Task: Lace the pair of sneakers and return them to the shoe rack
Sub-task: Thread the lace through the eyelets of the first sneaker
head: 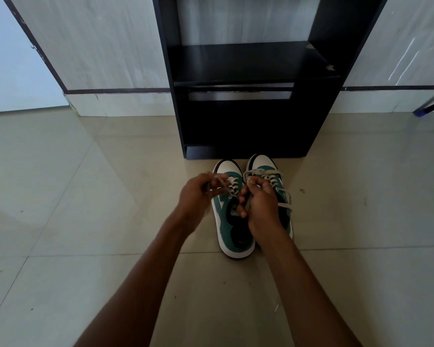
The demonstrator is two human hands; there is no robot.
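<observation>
Two green, white and black sneakers stand side by side on the floor, toes toward the rack. Over the left sneaker [232,221] my left hand [198,194] pinches one end of its white lace [229,185], pulled up and to the left. My right hand [261,204] grips the other end of that lace near the tongue and covers part of the right sneaker [262,164]. The right sneaker has its lace threaded, with loose ends lying on its right side. The black shoe rack [248,113] stands just beyond the toes.
The rack's shelves hold nothing that I can see. A dark blue furniture leg [430,105] stands at the far right by the wall. A pale tiled floor [85,221] surrounds the shoes. A grey wall with a dark skirting line [115,90] runs behind the rack.
</observation>
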